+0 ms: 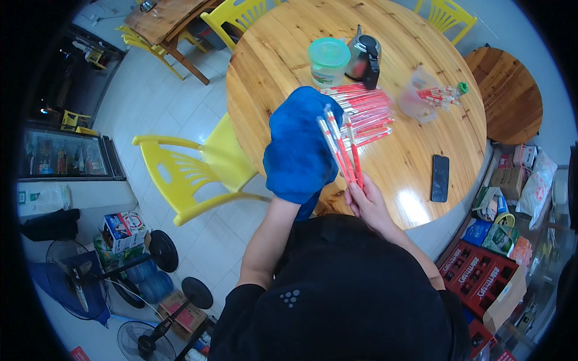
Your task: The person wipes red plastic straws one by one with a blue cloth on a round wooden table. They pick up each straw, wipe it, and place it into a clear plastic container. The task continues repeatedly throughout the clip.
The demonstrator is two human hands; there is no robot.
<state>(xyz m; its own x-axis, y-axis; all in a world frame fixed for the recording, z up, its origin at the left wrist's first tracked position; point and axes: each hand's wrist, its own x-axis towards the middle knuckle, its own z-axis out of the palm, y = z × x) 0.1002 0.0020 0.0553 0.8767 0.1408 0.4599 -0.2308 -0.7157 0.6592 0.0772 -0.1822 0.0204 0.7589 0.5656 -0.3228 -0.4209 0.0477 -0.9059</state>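
My right hand (365, 198) grips the lower ends of several wrapped chopstick packets (344, 155) in red and clear sleeves. A blue cloth (300, 144) covers my left hand, whose fingers are hidden; the cloth touches or lies very near the packets' left side. Beyond my hands, a pile of similar wrapped packets (365, 110) lies on the round wooden table (280, 49). Right of the pile, a translucent plastic bag (417, 97) has more wrapped packets (440, 97) at its opening.
A tub with a green lid (329, 54) and a steel kettle (363, 49) stand behind the pile. A black phone (440, 178) lies at the table's right. A yellow chair (194, 180) is at the left; red crates (474, 275) stand at the lower right.
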